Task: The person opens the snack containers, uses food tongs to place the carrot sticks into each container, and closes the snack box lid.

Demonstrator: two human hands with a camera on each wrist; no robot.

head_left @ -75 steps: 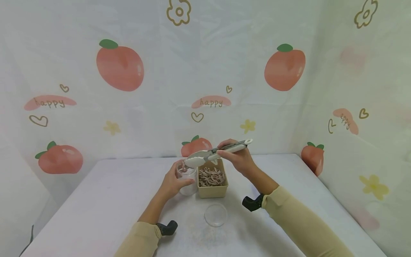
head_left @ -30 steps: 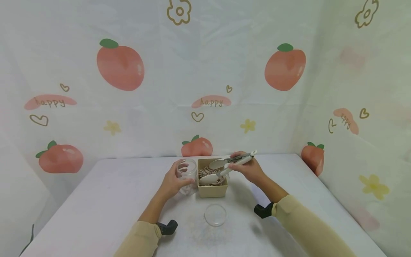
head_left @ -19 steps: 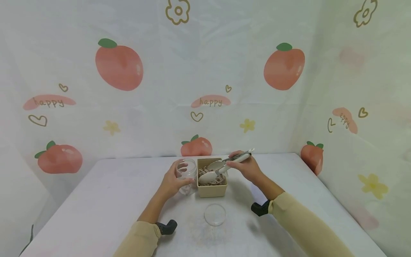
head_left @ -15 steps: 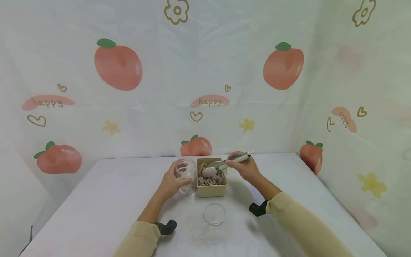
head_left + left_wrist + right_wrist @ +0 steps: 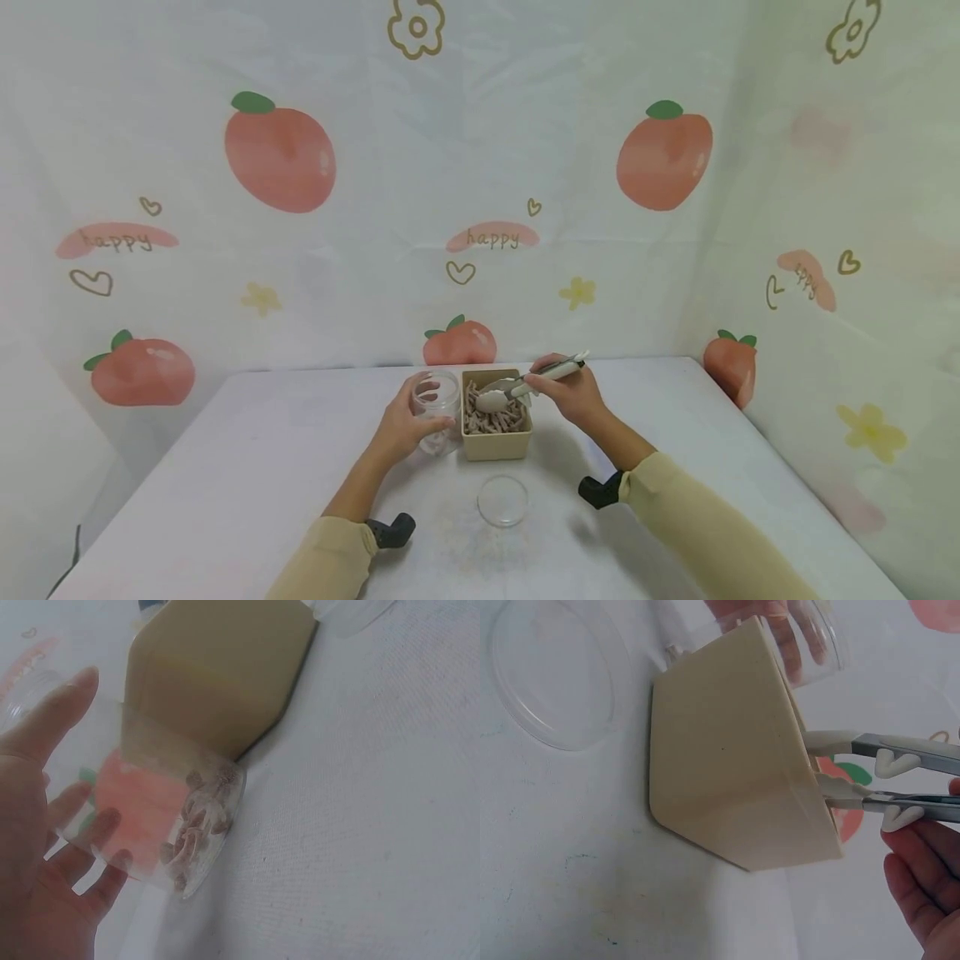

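My left hand [image 5: 405,427] grips a clear jar [image 5: 437,408] that stands upright beside the box. A few brownish strips [image 5: 196,825] lie at the jar's bottom in the left wrist view. In my right hand [image 5: 573,387] are white and grey tongs [image 5: 547,371], pinched between thumb and fingers. Their white heads dip into a beige box [image 5: 497,448], among many greyish-brown dried strips [image 5: 491,421]. In the right wrist view the box wall hides the tong tips, so whether they grasp a strip cannot be told.
A clear round lid [image 5: 502,502] lies on the white table [image 5: 262,467] in front of the box. A patterned white curtain [image 5: 375,208] hangs behind the table's back edge. Black wrist cameras sit on both forearms.
My right hand has moved the tongs from over the jar's mouth rightward and down into the box, and their heads have drawn together. The left hand and jar have stayed put.
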